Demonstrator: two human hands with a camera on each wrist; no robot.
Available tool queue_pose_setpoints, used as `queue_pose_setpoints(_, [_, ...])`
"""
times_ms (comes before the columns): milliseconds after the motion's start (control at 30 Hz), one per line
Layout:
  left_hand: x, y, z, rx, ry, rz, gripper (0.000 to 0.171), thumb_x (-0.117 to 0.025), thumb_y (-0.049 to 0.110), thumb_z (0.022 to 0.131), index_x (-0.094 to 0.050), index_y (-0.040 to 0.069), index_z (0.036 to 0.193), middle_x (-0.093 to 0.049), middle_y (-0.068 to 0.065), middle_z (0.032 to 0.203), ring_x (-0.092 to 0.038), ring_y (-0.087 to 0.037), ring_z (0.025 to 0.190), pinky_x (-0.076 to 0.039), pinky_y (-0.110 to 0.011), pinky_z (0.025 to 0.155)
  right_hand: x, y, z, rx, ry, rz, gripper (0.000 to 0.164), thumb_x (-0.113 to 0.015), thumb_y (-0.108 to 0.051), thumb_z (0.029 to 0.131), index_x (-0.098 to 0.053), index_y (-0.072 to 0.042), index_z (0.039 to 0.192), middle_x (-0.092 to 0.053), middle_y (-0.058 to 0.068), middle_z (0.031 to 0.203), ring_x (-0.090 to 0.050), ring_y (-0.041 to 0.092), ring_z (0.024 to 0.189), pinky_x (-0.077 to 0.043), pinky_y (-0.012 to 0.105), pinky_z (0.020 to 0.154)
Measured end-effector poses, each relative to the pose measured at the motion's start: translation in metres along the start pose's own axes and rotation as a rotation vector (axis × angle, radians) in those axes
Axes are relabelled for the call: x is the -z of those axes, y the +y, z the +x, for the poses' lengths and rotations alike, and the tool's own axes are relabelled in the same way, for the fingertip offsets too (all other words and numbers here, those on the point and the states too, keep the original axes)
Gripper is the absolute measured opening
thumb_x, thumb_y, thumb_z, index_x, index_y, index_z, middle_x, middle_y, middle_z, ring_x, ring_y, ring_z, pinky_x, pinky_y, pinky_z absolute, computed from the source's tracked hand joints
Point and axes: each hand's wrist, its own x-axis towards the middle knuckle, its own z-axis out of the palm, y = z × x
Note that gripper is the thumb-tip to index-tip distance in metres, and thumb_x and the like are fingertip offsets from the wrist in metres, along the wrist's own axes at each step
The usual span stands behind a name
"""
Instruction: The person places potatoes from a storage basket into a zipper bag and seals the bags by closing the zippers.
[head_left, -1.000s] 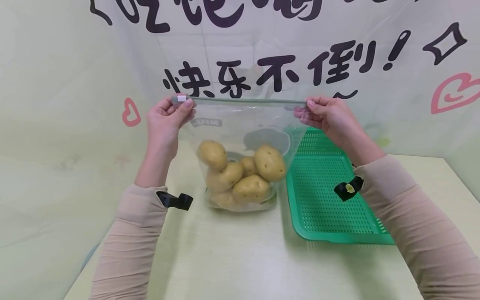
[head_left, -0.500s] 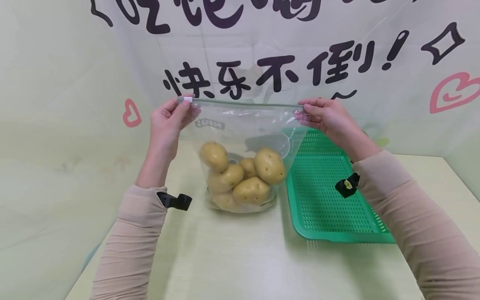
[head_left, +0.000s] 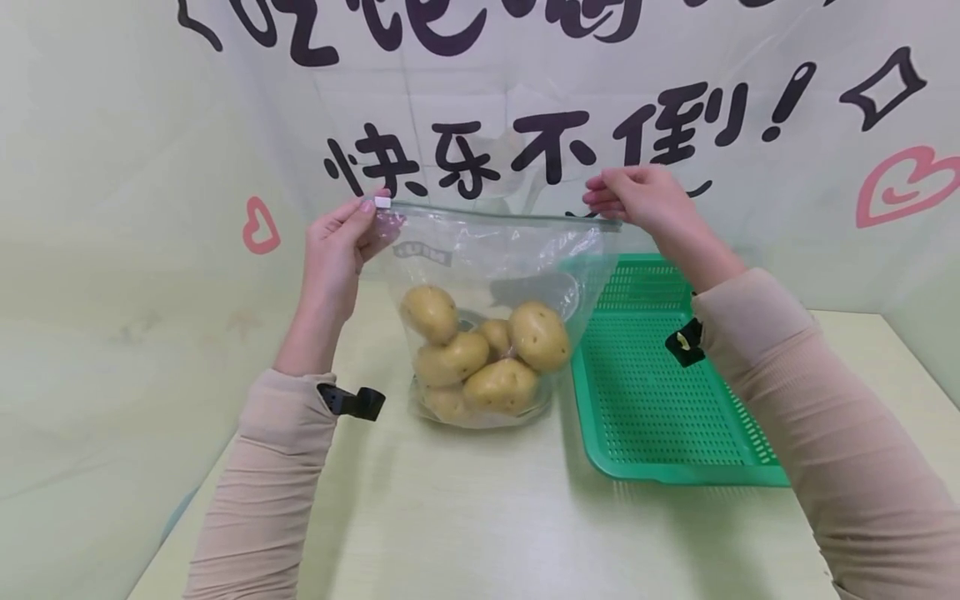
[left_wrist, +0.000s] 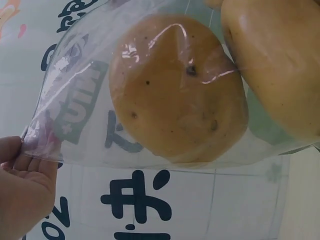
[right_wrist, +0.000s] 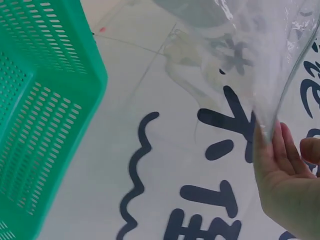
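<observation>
A clear zip bag (head_left: pixel 495 250) stands on the table with several potatoes (head_left: pixel 501 385) inside, and a white slider (head_left: pixel 382 202) sits at the left end of its green zip strip. My left hand (head_left: pixel 333 246) pinches that top left corner between thumb and fingers; the left wrist view shows the bag's edge in its grasp. My right hand (head_left: pixel 637 200) is just above the top right corner. In the right wrist view the right hand (right_wrist: pixel 287 175) has its fingers extended against the bag's edge, with the thumb apart from them.
A green perforated basket (head_left: pixel 592 417) is on the table (head_left: pixel 465 517), right of the bag and partly behind it. Behind everything hangs a white cloth (head_left: pixel 480 92) with black writing and pink hearts. A black strap (head_left: pixel 352 402) circles the left sleeve.
My right hand has left its pinch on the bag's right corner and risen slightly. My left hand has shifted a little right, and the bag's top right side has dropped slightly.
</observation>
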Motion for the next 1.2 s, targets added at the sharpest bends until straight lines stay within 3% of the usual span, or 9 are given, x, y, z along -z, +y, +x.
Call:
queue_pose_setpoints(100, [0.001, -0.001, 0.000, -0.008, -0.011, -0.012, 0.025, -0.052, 0.009, 0.097, -0.073, 0.019, 0.088, -0.071, 0.012, 0.096, -0.069, -0.002, 0.073, -0.056, -0.015, 0.074, -0.002, -0.010, 0.002, 0.050, 0.021, 0.003, 0.043, -0.040, -0.028, 0.102, -0.056, -0.001, 0.131, -0.067, -0.003, 0.104, -0.060, 0.011, 0.111, -0.045, 0.030, 0.106])
queue_pose_setpoints(233, [0.000, 0.000, 0.001, 0.003, 0.008, -0.026, 0.021, -0.055, 0.008, 0.095, -0.069, 0.005, 0.110, -0.071, 0.008, 0.094, -0.067, -0.002, 0.071, -0.056, -0.015, 0.073, -0.009, -0.024, 0.003, 0.072, 0.002, 0.030, 0.041, -0.042, -0.026, 0.101, -0.056, -0.001, 0.130, -0.066, 0.001, 0.110, -0.060, 0.012, 0.112, -0.046, 0.029, 0.105])
queue_pose_setpoints(333, [-0.001, 0.001, 0.001, 0.002, 0.027, -0.028, 0.023, -0.059, 0.008, 0.092, -0.068, 0.003, 0.113, -0.071, 0.005, 0.089, -0.067, -0.002, 0.070, -0.056, -0.015, 0.072, -0.018, -0.035, 0.001, 0.075, -0.026, 0.045, 0.040, -0.044, -0.026, 0.101, -0.056, -0.001, 0.131, -0.065, 0.005, 0.116, -0.059, 0.014, 0.117, -0.046, 0.028, 0.105])
queue_pose_setpoints(467, [-0.001, 0.001, 0.002, -0.019, 0.039, -0.048, 0.016, -0.065, 0.004, 0.088, -0.076, 0.014, 0.092, -0.073, 0.005, 0.082, -0.068, -0.003, 0.068, -0.056, -0.016, 0.071, -0.032, -0.049, -0.001, 0.112, -0.076, 0.013, 0.038, -0.048, -0.024, 0.100, -0.056, -0.003, 0.131, -0.063, 0.011, 0.127, -0.058, 0.015, 0.119, -0.046, 0.027, 0.104])
queue_pose_setpoints(567, [-0.001, 0.001, 0.002, -0.027, 0.037, -0.051, 0.016, -0.067, 0.003, 0.085, -0.077, 0.016, 0.085, -0.074, 0.005, 0.080, -0.069, -0.004, 0.068, -0.057, -0.016, 0.071, -0.045, -0.055, -0.002, 0.166, -0.122, -0.020, 0.036, -0.051, -0.021, 0.099, -0.057, -0.004, 0.130, -0.062, 0.012, 0.129, -0.060, 0.015, 0.115, -0.047, 0.026, 0.102])
queue_pose_setpoints(833, [-0.003, 0.001, 0.000, -0.015, 0.046, -0.016, 0.014, -0.070, 0.003, 0.083, -0.075, 0.015, 0.080, -0.074, 0.005, 0.075, -0.068, -0.004, 0.066, -0.057, -0.016, 0.070, -0.072, -0.057, -0.002, 0.256, -0.228, -0.037, 0.032, -0.055, -0.010, 0.095, -0.060, -0.006, 0.127, -0.066, 0.011, 0.125, -0.064, 0.016, 0.109, -0.050, 0.027, 0.097])
queue_pose_setpoints(1200, [-0.005, -0.003, -0.001, 0.019, 0.033, -0.011, 0.009, -0.074, 0.007, 0.079, -0.075, 0.016, 0.079, -0.073, 0.006, 0.073, -0.068, -0.003, 0.066, -0.057, -0.016, 0.069, -0.095, -0.056, 0.000, 0.335, -0.271, -0.022, 0.032, -0.057, -0.001, 0.092, -0.062, -0.003, 0.124, -0.067, 0.015, 0.121, -0.063, 0.017, 0.112, -0.050, 0.024, 0.094])
